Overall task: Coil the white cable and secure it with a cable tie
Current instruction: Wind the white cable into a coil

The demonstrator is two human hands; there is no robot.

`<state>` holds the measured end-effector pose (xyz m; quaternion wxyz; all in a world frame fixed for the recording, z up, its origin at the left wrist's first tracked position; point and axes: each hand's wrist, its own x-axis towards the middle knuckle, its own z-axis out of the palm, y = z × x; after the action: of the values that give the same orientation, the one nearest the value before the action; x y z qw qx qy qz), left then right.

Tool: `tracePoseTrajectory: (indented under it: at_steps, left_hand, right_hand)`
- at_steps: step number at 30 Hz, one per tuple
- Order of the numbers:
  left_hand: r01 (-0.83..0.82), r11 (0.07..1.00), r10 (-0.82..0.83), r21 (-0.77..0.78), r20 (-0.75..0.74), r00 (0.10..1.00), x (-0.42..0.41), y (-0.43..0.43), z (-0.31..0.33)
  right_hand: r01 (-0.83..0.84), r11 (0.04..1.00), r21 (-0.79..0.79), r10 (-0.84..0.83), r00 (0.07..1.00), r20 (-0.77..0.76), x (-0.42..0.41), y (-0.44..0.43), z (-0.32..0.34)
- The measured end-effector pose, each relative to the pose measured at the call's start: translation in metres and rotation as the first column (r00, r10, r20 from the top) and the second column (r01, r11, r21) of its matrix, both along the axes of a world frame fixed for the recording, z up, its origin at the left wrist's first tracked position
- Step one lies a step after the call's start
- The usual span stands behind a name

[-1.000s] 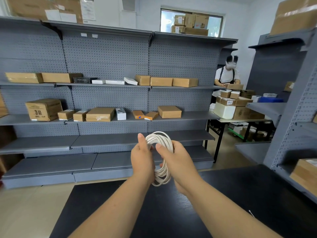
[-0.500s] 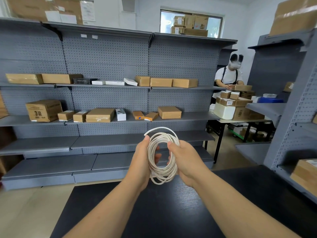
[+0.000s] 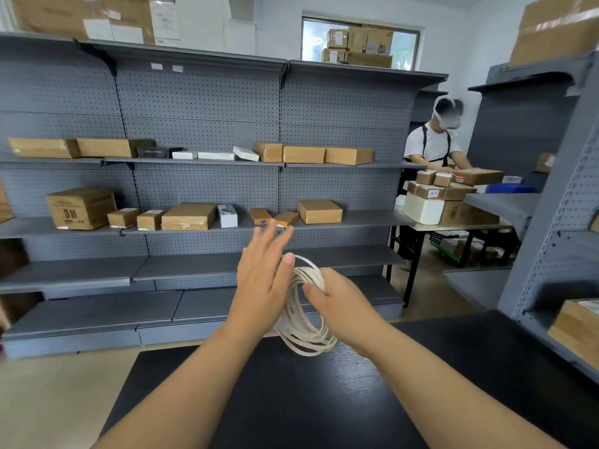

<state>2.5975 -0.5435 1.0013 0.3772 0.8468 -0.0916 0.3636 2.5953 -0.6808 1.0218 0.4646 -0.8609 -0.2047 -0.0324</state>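
White cable [image 3: 306, 314], wound in a loose coil, held above the far edge of the black table [image 3: 324, 400]. Right hand [image 3: 343, 306] grips the coil's upper right side; left hand [image 3: 262, 273], fingers spread wide and holding nothing, stands just left of the coil.

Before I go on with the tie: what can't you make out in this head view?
- Cable tie: none seen; may be too small or out of frame.
- Cable ends: lost among the loops.
- Right hand fingers: behind the coil, grip hidden.
- Left hand fingertips: motion-blurred; contact with the coil unclear.
- Coil's left side: behind the left hand.
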Motion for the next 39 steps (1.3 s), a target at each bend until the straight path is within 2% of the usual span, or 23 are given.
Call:
tracePoseTrajectory:
  at_steps: [2, 6, 10, 15, 21, 26, 30, 33, 39]
  left_hand:
    - [0.057, 0.998, -0.056, 0.013, -0.097, 0.994, 0.0, 0.004, -0.003]
    - [0.232, 0.946, -0.271, -0.226, -0.159, 0.949, -0.006, -0.002, -0.014]
    - [0.278, 0.912, -0.35, -0.303, -0.217, 0.911, -0.014, -0.01, -0.021]
    - [0.233, 0.942, -0.314, -0.241, -0.392, 0.864, -0.018, -0.017, -0.027]
    - [0.22, 0.968, -0.251, -0.123, -0.55, 0.796, -0.016, -0.016, -0.029]
    - [0.168, 0.985, -0.156, -0.033, -0.573, 0.804, -0.018, -0.025, -0.029]
    - [0.16, 0.985, -0.165, -0.061, -0.576, 0.8, -0.017, -0.03, -0.029]
    - [0.161, 0.983, -0.183, -0.089, -0.565, 0.805, -0.017, -0.032, -0.031]
    - [0.159, 0.959, -0.254, -0.234, -0.462, 0.85, -0.016, -0.033, -0.041]
  right_hand:
    - [-0.008, 0.999, -0.031, 0.008, 1.0, 0.003, 0.0, -0.002, 0.003]
    - [0.004, 1.0, 0.021, -0.004, 1.0, -0.017, 0.0, -0.003, 0.008]
    - [0.047, 0.998, 0.032, -0.047, 0.999, -0.005, 0.002, -0.002, 0.008]
    - [0.093, 0.995, 0.036, -0.092, 0.995, -0.044, 0.006, -0.002, 0.005]
    - [0.099, 0.986, 0.133, -0.071, 0.976, -0.206, 0.013, -0.002, -0.002]
    - [0.122, 0.985, 0.123, -0.079, 0.949, -0.305, 0.019, 0.004, -0.009]
    - [0.158, 0.981, 0.109, -0.109, 0.927, -0.36, 0.022, 0.008, -0.009]
    - [0.181, 0.966, 0.184, -0.083, 0.893, -0.443, 0.024, 0.013, -0.01]
    - [0.196, 0.954, 0.229, -0.067, 0.878, -0.475, 0.021, 0.022, -0.008]
